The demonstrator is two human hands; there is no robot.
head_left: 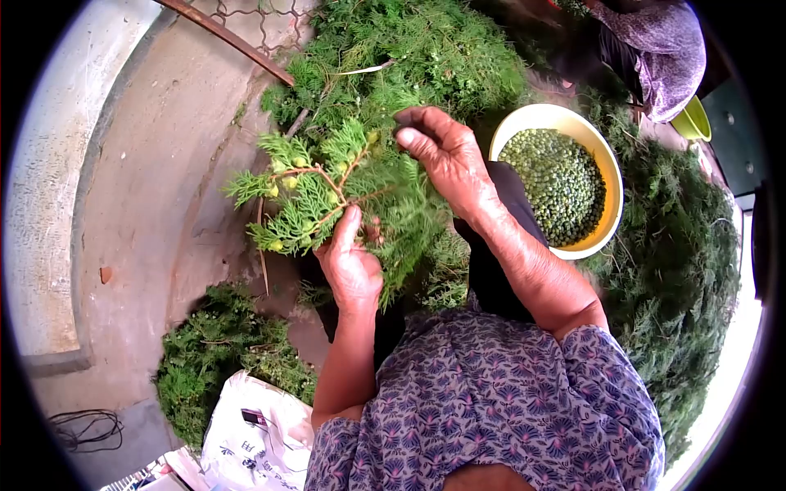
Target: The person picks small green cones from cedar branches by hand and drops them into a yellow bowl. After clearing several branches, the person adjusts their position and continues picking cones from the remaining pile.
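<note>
My left hand (352, 266) pinches the stem of a leafy arborvitae branch (334, 193) between thumb and fingers. Pale green seed cones (288, 182) dot its flat, scaly sprays. Up and to the right of the branch is my right hand (454, 168), thumb and fingertips drawn together; whatever may be between them is too small or hidden to make out. Close by that hand, a round yellow basin (607, 222) holds a heap of small green cones (557, 180). My dark-clothed knee partly covers the basin's near left side.
Cut greenery lies in piles ahead (426, 53), at right (671, 270) and at lower left (213, 352). A wooden pole (229, 41) slants across the upper left. Another person (667, 57) sits at upper right near a green-yellow container (693, 121). A white sack (254, 442) lies lower left.
</note>
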